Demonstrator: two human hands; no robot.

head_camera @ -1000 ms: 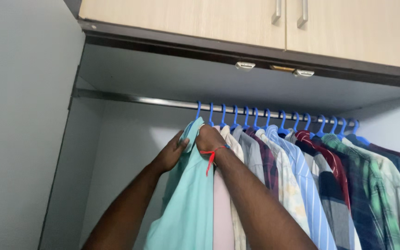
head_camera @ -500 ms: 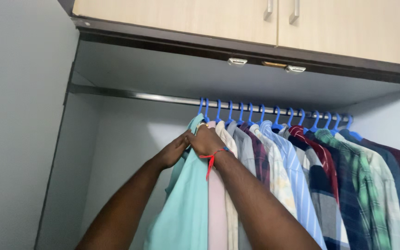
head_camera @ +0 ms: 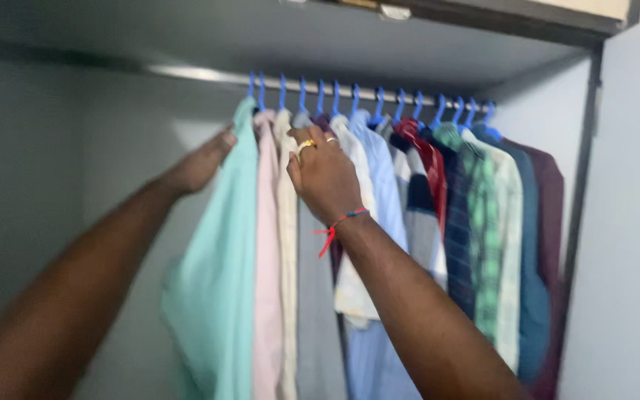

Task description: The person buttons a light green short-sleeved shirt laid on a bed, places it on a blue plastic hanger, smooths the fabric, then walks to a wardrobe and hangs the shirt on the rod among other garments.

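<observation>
Mint-green shirt, first in the row, hanging off a blue hanger on the metal rod, long axis straight down from hook to hem. Left hand pressed flat against its outer, open-closet side up near the shoulder, fingers together and stretched out toward the collar, not gripping as far as can be made out, though pretty motion-blurred there. So, shirt lying just to the right of those fingertips, touching them, with the rest of the cloth dropping away below. Right hand further along the row, curled and pinching the top of the grey shirt just under its hook, gold rings and a red thread at the wrist showing. Between the two hands: pale pink shirt and cream shirt, packed close. Left hand clearly nearer the mint one, right hand a few garments off. Past the right hand, more shirts crammed together: light blue striped, dark red, green plaid, navy, maroon at the far end near the closet's right wall. Rod bare to the left of the mint shirt.
</observation>
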